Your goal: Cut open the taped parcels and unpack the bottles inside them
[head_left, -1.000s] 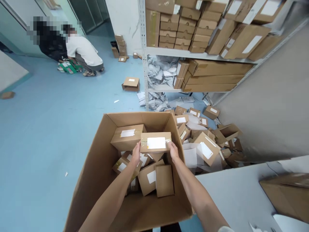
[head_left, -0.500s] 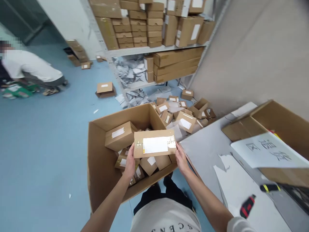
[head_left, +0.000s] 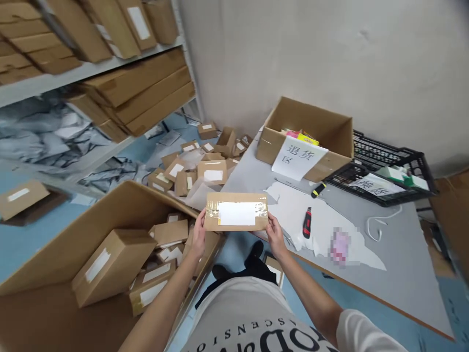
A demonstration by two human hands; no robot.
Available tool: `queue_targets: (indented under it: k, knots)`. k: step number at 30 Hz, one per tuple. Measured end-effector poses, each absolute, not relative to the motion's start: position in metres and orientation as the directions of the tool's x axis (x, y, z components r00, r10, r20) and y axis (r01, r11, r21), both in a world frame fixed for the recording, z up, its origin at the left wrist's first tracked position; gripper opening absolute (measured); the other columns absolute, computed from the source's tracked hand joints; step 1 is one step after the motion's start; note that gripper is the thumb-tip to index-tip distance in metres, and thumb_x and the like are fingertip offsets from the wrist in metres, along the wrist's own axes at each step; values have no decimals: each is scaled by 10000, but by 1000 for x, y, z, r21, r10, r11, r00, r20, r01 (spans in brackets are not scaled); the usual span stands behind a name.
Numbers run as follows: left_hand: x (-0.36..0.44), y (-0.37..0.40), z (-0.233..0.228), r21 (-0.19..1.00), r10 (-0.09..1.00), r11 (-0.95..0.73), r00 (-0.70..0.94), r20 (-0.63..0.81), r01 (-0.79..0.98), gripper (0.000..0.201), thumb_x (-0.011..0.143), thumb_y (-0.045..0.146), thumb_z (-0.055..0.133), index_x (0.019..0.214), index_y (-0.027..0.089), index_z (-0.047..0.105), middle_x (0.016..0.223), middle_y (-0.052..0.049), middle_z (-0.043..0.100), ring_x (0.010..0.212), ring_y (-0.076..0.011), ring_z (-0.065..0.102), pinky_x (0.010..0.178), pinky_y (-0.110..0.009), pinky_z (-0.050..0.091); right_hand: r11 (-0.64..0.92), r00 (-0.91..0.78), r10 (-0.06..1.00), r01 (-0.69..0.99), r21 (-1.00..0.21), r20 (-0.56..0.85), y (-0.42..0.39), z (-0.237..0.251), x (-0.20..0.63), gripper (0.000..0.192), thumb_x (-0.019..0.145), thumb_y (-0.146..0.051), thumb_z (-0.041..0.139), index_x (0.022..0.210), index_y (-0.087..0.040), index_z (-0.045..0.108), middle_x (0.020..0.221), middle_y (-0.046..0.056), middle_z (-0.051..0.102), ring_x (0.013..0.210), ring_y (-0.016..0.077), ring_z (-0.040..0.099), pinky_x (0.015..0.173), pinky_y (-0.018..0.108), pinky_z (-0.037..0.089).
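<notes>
I hold a small brown parcel [head_left: 236, 211] with a white label and clear tape in front of my chest, one hand at each end. My left hand [head_left: 199, 233] grips its left end and my right hand [head_left: 275, 235] grips its right end. The parcel hangs over the gap between a big open carton [head_left: 110, 205] on my left, filled with several similar parcels, and the near corner of a grey table [head_left: 395, 259] on my right.
The table carries a red box cutter [head_left: 307, 222], a yellow-and-black tool [head_left: 318, 189], an open carton with a paper sign [head_left: 306, 139] and a black crate [head_left: 381, 171]. Loose parcels [head_left: 198, 166] litter the blue floor by the wall. Shelving with boxes [head_left: 110, 73] stands at the left.
I have lifted the parcel out of the big carton and turned right toward the table. The crouching person has left my view.
</notes>
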State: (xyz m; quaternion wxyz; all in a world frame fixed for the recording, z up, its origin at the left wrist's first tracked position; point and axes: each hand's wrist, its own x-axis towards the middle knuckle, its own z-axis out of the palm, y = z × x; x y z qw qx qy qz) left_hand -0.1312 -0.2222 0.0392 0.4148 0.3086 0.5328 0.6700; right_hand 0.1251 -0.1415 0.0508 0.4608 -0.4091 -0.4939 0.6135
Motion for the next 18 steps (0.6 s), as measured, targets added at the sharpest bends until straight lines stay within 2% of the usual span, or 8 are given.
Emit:
queue_targets:
  k: [5,9,18]
  knots:
    - [-65,-139,29,977,958,-85,-285,27,-196,786,774,708,483,1374,204,427,1405,-118,462,1308,-301,409,1092,-429,317,-95,-100,992,-174,-980,-78,-108,34,205,597,810,-527,599,1307,-232,446,1368,103,511,1268,257,473,1079,459,356]
    - [-17,-87,15,979,983,-78,-176,45,-187,777,797,704,448,1383,195,409,1411,-131,452,1309,-295,407,1093,-433,310,-93,3,995,-165,-982,-95,-88,23,253,632,797,-549,600,1310,-216,438,1367,119,508,1271,263,470,1079,460,357]
    - [26,-36,-6,994,999,40,30,-37,-103,819,769,723,470,1377,182,382,1400,-164,446,1301,-312,411,1074,-453,322,-162,136,972,-188,-969,-189,-85,-19,302,676,773,-599,595,1320,-233,440,1448,112,419,1318,293,411,1062,482,372]
